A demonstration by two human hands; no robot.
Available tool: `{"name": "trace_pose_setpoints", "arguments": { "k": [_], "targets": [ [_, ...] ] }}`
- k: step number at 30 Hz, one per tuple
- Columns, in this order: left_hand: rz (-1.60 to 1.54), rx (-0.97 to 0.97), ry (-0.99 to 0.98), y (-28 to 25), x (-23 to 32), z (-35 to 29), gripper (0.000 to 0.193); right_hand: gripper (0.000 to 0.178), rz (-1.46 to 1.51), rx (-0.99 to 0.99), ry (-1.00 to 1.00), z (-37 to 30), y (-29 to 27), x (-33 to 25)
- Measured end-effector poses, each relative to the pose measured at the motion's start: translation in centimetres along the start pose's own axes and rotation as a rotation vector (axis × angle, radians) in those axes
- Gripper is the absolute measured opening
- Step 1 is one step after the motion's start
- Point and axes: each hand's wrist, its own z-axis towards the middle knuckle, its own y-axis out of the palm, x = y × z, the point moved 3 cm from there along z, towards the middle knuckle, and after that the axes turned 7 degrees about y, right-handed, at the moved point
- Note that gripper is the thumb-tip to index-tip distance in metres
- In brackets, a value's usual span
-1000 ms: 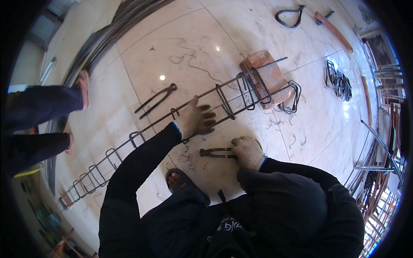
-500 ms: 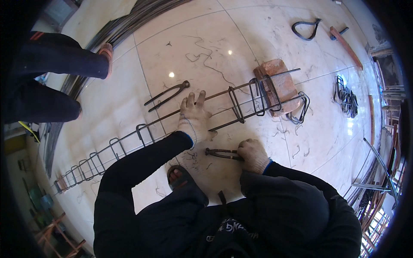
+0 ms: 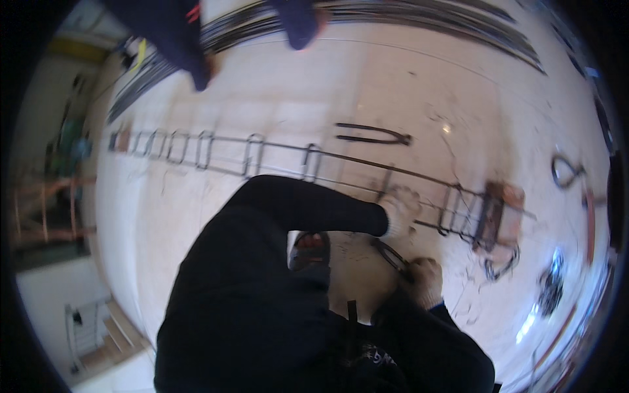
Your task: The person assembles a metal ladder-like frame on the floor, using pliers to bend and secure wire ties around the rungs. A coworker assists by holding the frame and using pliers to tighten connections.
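Observation:
A long cage of thin steel bars with square stirrups [image 3: 255, 156] crosses the floor in front of me. My left hand [image 3: 401, 211], in a pale knitted glove, is at its right part, beside a stirrup [image 3: 386, 182]; motion smears the fingers, so their grip is unclear. Closer to me, my gloved right hand [image 3: 427, 280] is closed round the handles of dark pincers [image 3: 392, 255], whose head points toward the left hand. Reddish bricks [image 3: 511, 195] support the cage's right end, where several stirrups [image 3: 452, 208] sit close together.
Other pincers [image 3: 373, 135] lie on the tiles beyond the cage. Another person's legs [image 3: 177, 42] stand at the far left, near long steel bars [image 3: 393, 12]. To the right are a stirrup pile [image 3: 552, 285] and a bent black loop [image 3: 565, 171]. My sandalled foot [image 3: 309, 250] is near the cage.
The view has swung left, so the cage and floor tools appear farther right. My left hand remains at the cage, its fingers now blurred. My right hand still holds the pincers.

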Motion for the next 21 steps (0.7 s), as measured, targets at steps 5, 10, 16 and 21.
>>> {"name": "trace_pose_setpoints", "arguments": {
  "k": [5,10,16,21],
  "targets": [
    [-0.384,-0.128,-0.100,1.7,-0.5,-0.1,0.084,0.017,-0.103,-0.256,0.075,-0.3,1.0,0.4],
    [-1.544,-0.013,-0.478,5.4,-2.5,4.0,0.122,0.019,-0.041,-0.140,0.037,-0.4,1.1,0.9],
    [-1.829,-0.163,-0.347,4.8,-4.3,4.4,0.106,0.019,0.012,-0.098,0.075,-0.8,-0.4,1.1],
    [-1.815,-0.087,-0.437,0.7,-3.2,3.2,0.096,0.018,0.016,-0.139,0.141,-0.5,-3.7,0.9]
  ]
}}
